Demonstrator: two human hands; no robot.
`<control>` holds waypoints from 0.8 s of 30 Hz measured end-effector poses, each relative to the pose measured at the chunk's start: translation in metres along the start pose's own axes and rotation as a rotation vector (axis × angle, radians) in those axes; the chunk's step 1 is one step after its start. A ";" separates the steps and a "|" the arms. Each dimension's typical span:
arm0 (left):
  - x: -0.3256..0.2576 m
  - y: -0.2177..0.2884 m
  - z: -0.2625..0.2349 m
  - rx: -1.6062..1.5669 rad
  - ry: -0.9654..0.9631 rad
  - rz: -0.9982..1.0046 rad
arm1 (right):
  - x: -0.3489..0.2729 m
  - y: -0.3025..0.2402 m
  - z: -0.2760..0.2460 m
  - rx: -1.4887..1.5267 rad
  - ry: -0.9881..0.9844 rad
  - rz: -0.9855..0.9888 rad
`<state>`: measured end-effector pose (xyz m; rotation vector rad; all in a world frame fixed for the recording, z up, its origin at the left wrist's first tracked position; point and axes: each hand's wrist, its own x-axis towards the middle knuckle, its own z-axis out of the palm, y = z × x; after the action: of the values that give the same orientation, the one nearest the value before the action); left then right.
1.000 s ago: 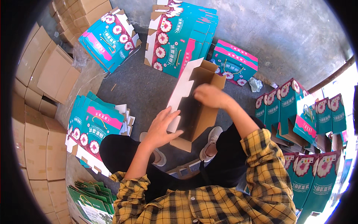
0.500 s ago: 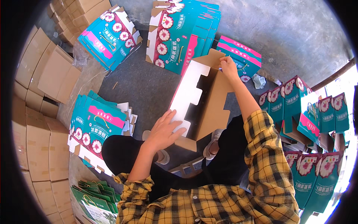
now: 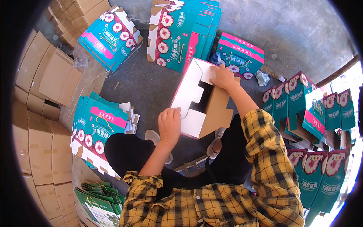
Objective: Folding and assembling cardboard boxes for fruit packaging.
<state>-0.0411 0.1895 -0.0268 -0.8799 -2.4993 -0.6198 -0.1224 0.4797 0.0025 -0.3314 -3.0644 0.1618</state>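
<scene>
A cardboard gift box (image 3: 184, 96) stands in front of me with its opening up, white flaps lying partly across it and a brown flap (image 3: 219, 114) along the right. My left hand (image 3: 169, 125) is closed at the box's left edge, its fingertips on the white flap. At the far end, my right hand (image 3: 224, 78) bends its fingers over the corner beside the white end flap. Between the notched flaps shows the dark inside of the box.
Flat teal cartons lie in stacks at the far left (image 3: 109, 38), far middle (image 3: 181, 34) and left (image 3: 99, 126). A finished teal box (image 3: 240, 56) stands beyond my right hand; several more (image 3: 295, 98) line the right. Brown cartons (image 3: 39, 145) and green bags (image 3: 99, 200) are at left.
The end flaps at both ends have been folded inward across the opening. My left hand has moved up along the left edge; my right hand came down from the raised far flap.
</scene>
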 end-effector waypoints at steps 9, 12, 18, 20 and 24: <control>-0.019 0.065 -0.030 -0.291 -0.233 0.192 | -0.006 0.010 -0.014 -0.070 -0.137 0.072; -0.026 0.058 -0.018 -0.170 -0.286 0.094 | -0.009 0.007 -0.022 -0.031 -0.092 0.054; -0.024 0.023 -0.023 -0.035 -0.254 0.095 | -0.018 0.051 -0.032 -0.032 -0.298 -0.110; -0.024 0.009 -0.030 -0.039 -0.241 0.102 | -0.026 0.052 -0.052 0.368 -0.636 0.039; -0.020 0.005 -0.025 -0.380 -0.213 -0.240 | -0.023 0.072 -0.033 0.785 -0.572 0.130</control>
<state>-0.0176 0.1706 -0.0156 -0.8127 -2.7527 -1.1660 -0.0826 0.5476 0.0261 -0.4816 -3.1269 1.6474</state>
